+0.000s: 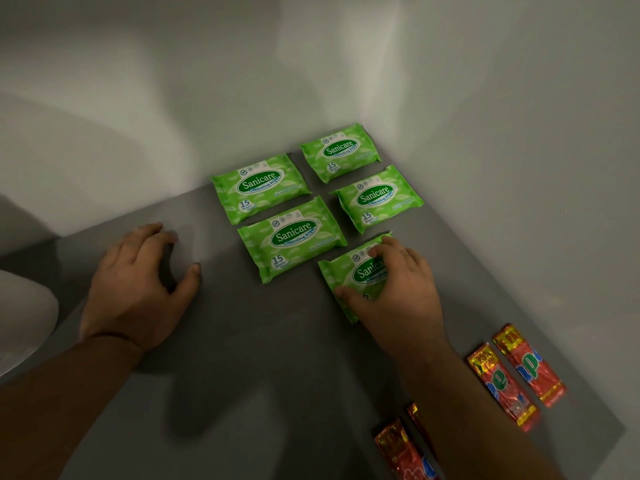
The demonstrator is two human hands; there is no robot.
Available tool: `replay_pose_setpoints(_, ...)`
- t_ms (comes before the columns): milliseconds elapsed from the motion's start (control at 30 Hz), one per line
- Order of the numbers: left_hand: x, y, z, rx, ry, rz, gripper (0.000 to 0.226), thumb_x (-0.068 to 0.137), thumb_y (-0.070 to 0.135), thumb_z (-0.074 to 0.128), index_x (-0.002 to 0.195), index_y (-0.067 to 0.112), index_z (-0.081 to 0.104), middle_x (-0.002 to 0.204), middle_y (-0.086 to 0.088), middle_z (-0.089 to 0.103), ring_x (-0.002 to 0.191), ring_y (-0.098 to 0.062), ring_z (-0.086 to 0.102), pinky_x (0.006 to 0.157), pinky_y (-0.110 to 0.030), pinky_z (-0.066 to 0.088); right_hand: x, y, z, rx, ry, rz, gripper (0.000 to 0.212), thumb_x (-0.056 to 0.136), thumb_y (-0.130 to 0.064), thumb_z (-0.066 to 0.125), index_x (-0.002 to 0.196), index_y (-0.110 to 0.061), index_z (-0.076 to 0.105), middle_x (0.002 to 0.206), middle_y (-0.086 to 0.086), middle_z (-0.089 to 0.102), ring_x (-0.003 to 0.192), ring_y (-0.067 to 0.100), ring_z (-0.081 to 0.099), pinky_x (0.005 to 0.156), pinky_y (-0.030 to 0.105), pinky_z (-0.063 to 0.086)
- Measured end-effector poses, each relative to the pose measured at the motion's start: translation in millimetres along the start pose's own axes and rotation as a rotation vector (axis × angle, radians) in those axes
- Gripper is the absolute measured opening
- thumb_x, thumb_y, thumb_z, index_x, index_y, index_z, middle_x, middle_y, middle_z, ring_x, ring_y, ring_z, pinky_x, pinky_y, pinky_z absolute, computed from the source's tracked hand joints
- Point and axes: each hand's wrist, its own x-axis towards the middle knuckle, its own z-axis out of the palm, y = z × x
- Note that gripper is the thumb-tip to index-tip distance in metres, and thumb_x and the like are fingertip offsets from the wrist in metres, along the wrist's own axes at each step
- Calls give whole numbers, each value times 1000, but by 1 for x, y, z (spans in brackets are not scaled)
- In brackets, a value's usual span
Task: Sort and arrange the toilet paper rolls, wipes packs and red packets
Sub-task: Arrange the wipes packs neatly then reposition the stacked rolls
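Right hand (394,289) of mine grips the nearest green wipes pack (341,275), flat on the grey counter (259,341); four more packs (291,237) lie just beyond it. Left hand (138,285) rests loose, holding nothing, well to its left.

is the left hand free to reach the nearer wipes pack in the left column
Probably yes: the left hand rests empty on the grey surface, with nothing lying between it and that wipes pack.

Head-worn camera looks steeply down, close over the grey counter (242,341).
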Motion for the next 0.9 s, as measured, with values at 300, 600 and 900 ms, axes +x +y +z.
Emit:
replay_pose_setpoints(300,-1,2,-2,-4,3,4,66,84,57,51,130,11,59,145,-16,56,133,-38,50,115,-48,38,-4,-3,-2,-80,-47,-10,79,80,-64,69,143,-20,51,156,2,42,142,24,35,118,41,32)
replay_pose_setpoints(600,-3,5,-5,2,-10,-3,63,85,56,54,131,13,59,146,-15,55,134,-37,49,116,-48,38,-15,-8,-7,-11,61,-85,64,86,-55,69,137,-17,58,153,4,47,140,25,42,114,40,37)
replay_pose_setpoints(900,-29,10,-6,-32,-52,-66,63,93,55,46,131,8,64,148,-21,55,137,-42,51,119,-49,36,-88,-20,-20,38,-163,-169,52,95,-54,58,140,-29,55,150,-9,46,134,9,43,104,22,34)
